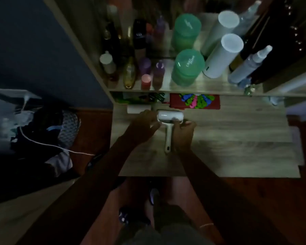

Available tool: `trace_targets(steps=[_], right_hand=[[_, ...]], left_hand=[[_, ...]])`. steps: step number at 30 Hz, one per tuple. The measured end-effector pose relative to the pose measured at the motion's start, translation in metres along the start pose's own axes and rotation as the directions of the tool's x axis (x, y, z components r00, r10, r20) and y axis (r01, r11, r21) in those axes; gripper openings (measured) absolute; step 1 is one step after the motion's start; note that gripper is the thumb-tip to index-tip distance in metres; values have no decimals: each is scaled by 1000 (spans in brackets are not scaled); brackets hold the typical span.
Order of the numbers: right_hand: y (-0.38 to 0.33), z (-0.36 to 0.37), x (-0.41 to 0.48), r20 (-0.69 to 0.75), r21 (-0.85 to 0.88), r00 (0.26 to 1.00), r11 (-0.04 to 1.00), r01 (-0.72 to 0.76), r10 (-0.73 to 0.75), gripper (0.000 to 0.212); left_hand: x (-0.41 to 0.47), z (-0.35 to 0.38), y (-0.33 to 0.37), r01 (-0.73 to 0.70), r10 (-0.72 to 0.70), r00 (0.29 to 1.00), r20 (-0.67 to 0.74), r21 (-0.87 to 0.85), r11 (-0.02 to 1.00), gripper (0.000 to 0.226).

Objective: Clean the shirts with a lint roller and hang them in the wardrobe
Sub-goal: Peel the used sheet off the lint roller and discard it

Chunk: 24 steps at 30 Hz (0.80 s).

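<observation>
A white lint roller point(169, 117) lies on the wooden table top point(237, 138), its handle pointing toward me. My right hand point(183, 135) is wrapped around the handle just below the roll. My left hand point(145, 122) touches the left end of the roll with its fingers closed on it. A second white roll point(136, 109) lies just behind my left hand. No shirt can be made out on the table; the room is dim.
A shelf above the table holds several bottles, a green jar point(187, 68) and white cylinders point(221, 57). A red box of coloured pegs point(194, 101) sits under the shelf. A pile of dark clothes with a white cable point(42, 137) lies at left.
</observation>
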State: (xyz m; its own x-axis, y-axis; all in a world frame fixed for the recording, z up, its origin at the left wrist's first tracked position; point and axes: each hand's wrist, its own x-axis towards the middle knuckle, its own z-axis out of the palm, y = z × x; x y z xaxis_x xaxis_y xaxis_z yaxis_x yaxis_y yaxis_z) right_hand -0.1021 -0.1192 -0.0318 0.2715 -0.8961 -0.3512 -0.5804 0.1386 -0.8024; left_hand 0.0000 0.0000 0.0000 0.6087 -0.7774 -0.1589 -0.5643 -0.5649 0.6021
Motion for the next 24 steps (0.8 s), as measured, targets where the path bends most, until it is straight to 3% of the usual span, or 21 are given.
trace_targets(steps=[2, 6, 10, 13, 16, 20, 24], right_hand=[[-1, 0, 14, -4, 6, 991, 991, -136, 136, 47], [19, 3, 42, 175, 17, 972, 987, -162, 156, 36], [14, -13, 45, 290, -35, 957, 999, 0, 10, 24], [5, -34, 39, 392, -5, 913, 992, 125, -113, 21], [1, -49, 33, 515, 47, 839, 983, 180, -178, 17], [-10, -58, 24, 596, -6, 764, 951, 310, -246, 22], [-32, -63, 7, 658, 26, 684, 918, 395, -313, 31]], left_hand=[[15, 4, 10, 30, -29, 999, 20, -36, 999, 45], [27, 6, 29, 84, -83, 993, 81, -5, 996, 49], [29, 3, 26, 22, -35, 993, 111, 117, 993, 58], [23, -4, 30, -13, 2, 990, 141, 77, 997, 58], [8, -8, 32, 108, -98, 983, 156, -57, 992, 61], [-12, -7, 31, 223, -164, 948, 272, -202, 954, 80], [-33, -15, 42, 310, -261, 943, 208, -259, 915, 91]])
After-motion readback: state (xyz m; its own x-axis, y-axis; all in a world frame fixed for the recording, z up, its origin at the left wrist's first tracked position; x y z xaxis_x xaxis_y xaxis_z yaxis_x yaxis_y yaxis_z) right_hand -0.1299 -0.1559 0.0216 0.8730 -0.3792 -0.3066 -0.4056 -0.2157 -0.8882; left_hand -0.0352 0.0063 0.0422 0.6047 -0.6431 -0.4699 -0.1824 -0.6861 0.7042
